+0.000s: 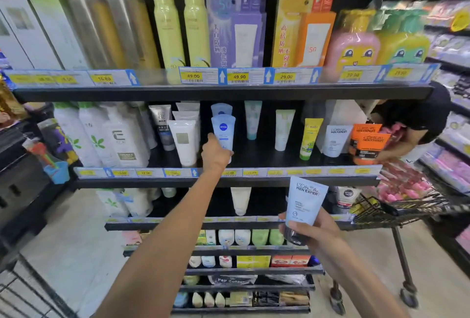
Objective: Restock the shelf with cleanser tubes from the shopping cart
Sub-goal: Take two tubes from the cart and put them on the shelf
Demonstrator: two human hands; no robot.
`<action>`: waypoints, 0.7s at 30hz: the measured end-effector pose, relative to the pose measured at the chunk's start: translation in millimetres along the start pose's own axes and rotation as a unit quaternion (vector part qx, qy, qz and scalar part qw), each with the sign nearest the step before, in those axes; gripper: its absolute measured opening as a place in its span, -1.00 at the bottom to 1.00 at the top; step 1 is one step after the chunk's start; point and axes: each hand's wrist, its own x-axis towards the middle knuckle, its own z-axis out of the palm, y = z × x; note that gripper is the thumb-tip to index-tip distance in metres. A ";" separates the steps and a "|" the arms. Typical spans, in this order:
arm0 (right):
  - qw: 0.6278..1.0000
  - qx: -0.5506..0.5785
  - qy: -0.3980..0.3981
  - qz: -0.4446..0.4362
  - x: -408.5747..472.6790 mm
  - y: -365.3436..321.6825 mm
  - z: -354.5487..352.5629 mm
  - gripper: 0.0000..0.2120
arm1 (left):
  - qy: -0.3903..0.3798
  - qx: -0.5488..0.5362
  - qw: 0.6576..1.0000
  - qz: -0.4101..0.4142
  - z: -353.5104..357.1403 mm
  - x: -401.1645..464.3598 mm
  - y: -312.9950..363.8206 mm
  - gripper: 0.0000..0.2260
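The blue Nivea tube (223,130) stands upright on the middle shelf (254,158), its long axis vertical, cap down and flat crimped end at 12 o'clock, with a second tube of the same kind just behind it. The left hand (215,155) holds its lower part, fingers curled round it, the arm stretched forward and up. At 4 o'clock from it, nearer the camera, the right hand (305,228) grips a pale blue L'Oreal Men Expert tube (305,202) by its dark cap, the tube nearly upright and leaning a little to 1 o'clock. The wire shopping cart (396,205) stands at 3 o'clock, and another person (417,119) bends beside it.
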 end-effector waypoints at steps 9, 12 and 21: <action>1.000 0.000 0.013 -0.002 2.8 2.2 -2.9 -0.38 | -0.008 0.023 1.000 -0.011 4.2 12.1 3.1 -0.45; 1.000 -0.007 0.013 -0.006 3.4 2.2 -4.0 -0.42 | -0.005 0.027 1.000 -0.014 3.6 14.4 2.3 -0.45; 1.000 0.000 0.018 -0.011 4.3 6.1 -11.0 -0.37 | -0.015 0.055 0.998 -0.017 3.1 14.5 1.5 -0.44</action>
